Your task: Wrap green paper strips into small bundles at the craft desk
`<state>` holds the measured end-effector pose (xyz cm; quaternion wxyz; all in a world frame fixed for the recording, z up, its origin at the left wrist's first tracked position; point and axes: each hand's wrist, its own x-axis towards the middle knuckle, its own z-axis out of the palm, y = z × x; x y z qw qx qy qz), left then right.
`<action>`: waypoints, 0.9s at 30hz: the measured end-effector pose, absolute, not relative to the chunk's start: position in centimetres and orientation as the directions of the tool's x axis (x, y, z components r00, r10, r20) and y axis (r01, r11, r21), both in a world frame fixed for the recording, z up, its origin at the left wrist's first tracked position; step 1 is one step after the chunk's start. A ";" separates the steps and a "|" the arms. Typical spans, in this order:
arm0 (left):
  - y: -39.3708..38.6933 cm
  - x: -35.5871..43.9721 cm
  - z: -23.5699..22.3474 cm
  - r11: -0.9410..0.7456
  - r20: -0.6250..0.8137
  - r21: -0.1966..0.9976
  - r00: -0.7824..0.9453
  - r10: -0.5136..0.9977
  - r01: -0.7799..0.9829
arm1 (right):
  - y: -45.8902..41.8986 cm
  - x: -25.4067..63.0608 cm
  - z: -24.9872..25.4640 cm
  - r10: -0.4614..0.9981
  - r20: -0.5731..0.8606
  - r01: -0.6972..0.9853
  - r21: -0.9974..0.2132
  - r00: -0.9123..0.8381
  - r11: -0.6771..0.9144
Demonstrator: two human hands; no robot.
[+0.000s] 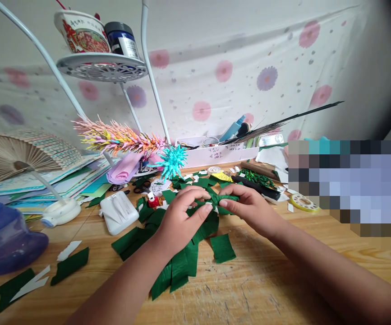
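Between my two hands is a twisted strip of green crepe paper (228, 197), pinched near its middle. My left hand (186, 212) is closed, thumb and fingers gripping the strip's left part. On the other side my right hand (249, 205) pinches it too, thumb in front and fingers behind. Below and around the hands lie many cut pieces of green crepe paper (180, 269), some overlapping. One separate green square (223, 248) rests just in front of my right hand. A small red bottle with a white cap (153, 201) stands left of my left hand.
A white case (118, 213), a fan (22, 158) on a white stand and a blue-purple container (9, 237) are on the left. Tape (304, 203) lies at right. Behind stand a white box (215, 155), colourful paper flowers (121, 139) and a shelf rack (102, 67).
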<state>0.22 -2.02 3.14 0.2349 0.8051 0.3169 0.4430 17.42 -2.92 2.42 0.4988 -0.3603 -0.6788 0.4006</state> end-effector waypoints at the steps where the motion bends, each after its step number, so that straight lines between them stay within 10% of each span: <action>1: -2.0 0.2 3.1 -0.659 0.534 0.698 0.409 0.740 0.282 | -2.9 17.4 2.5 0.890 0.387 0.089 -0.904 -0.242 0.418; 12: -1.7 0.7 2.4 -0.314 0.226 0.923 0.348 0.910 0.223 | -2.5 17.4 1.9 0.878 0.382 0.162 -0.884 -0.288 0.438; 27: -1.6 0.8 2.1 -0.462 0.345 0.808 0.341 0.874 0.365 | -2.4 17.0 1.7 0.885 0.324 0.216 -0.888 -0.335 0.407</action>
